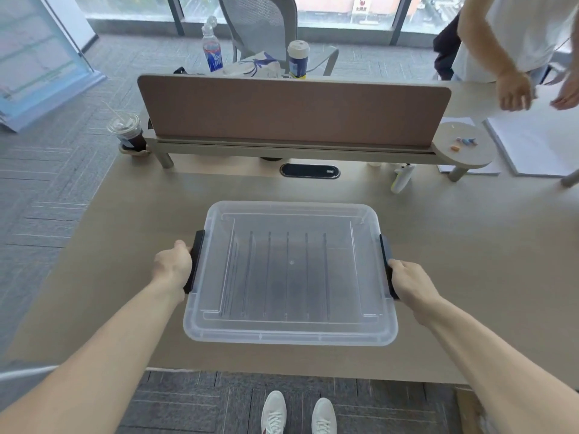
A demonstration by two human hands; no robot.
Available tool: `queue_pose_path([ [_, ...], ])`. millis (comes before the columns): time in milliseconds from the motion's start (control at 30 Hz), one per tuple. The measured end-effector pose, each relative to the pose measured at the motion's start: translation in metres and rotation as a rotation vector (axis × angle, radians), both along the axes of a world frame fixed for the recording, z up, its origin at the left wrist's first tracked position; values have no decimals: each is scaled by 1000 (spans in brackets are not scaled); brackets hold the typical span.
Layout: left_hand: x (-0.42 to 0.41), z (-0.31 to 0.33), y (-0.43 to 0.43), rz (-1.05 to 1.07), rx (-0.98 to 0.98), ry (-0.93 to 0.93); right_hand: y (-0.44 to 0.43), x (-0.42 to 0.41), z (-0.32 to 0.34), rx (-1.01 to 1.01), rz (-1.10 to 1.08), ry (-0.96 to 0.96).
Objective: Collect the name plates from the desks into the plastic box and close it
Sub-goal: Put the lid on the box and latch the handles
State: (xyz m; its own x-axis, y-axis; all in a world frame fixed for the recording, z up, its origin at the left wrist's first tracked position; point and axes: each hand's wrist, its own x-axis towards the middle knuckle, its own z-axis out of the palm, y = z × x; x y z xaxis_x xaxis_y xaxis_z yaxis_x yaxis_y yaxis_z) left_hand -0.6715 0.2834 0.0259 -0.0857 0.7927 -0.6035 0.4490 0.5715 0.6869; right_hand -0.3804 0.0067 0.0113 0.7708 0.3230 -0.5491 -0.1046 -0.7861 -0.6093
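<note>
Both bare arms are stretched forward, a hand set at each end of a clear plastic box (pixel 289 335).
The black left-side handle (pixel 197 244) is gripped by the left hand (pixel 174 266), thumb laid on top (its fingers are hidden underneath); the black right-side handle (pixel 385 249) is gripped likewise by the right hand (pixel 410 285). Both forearms are held nearly straight, converging toward the hands.

Print on the bottle label (pixel 213 59) and the sign outside (pixel 362 7) is too blurred to read.
</note>
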Motion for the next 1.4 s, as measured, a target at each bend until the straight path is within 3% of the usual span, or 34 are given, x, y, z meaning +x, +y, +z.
queue_pose_path([
  [533,13,-5,-14,-51,150,113,4,-5,8,-42,26,-37],
  [867,10,-7,-16,-98,172,133,11,-20,14,-173,146,-122],
  [967,15,3,-21,-245,204,160,12,-31,20,-138,212,-116],
  [1033,30,19,-28,-435,409,188,18,-50,29,-41,347,-230],
  [1133,62,44,-49,-1005,811,151,47,-70,45,116,671,-499],
  [1200,77,41,-57,-1320,978,233,68,-72,52,129,860,-626],
  [1300,72,16,-54,-1466,957,417,83,-62,41,-22,1073,-746],
  [1400,59,-13,-46,-1508,884,495,83,-52,18,-132,1196,-746],
])
